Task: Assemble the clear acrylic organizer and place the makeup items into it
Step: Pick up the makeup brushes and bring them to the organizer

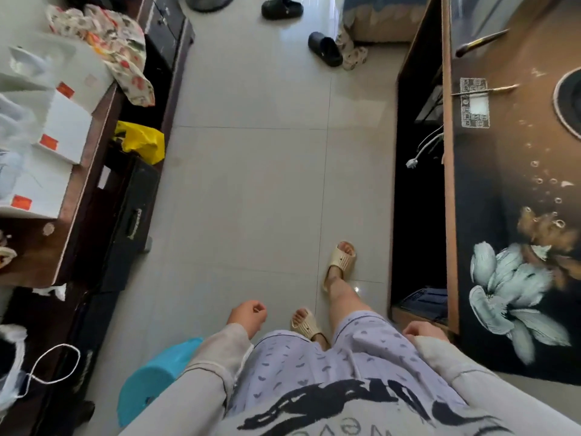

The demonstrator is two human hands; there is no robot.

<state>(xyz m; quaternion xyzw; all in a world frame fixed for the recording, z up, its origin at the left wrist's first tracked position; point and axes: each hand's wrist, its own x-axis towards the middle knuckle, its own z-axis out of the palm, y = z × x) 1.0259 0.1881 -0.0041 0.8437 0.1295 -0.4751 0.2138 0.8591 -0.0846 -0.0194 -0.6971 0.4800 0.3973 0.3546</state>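
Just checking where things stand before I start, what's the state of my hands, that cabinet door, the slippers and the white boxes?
Left hand: loosely curled, holds nothing.
Right hand: loosely curled, nothing seen in it.
Floral cabinet door: stands open.
Black slippers: off, apart on the floor.
Beige slippers: worn on both feet.
White boxes: closed.

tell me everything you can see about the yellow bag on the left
The yellow plastic bag is bright, thin and glossy, crumpled into a loose heap of folds. It lies low on the left, tucked against the dark furniture, and seems to rest on the top of a black case, beside the tiled floor. Its contents are hidden.
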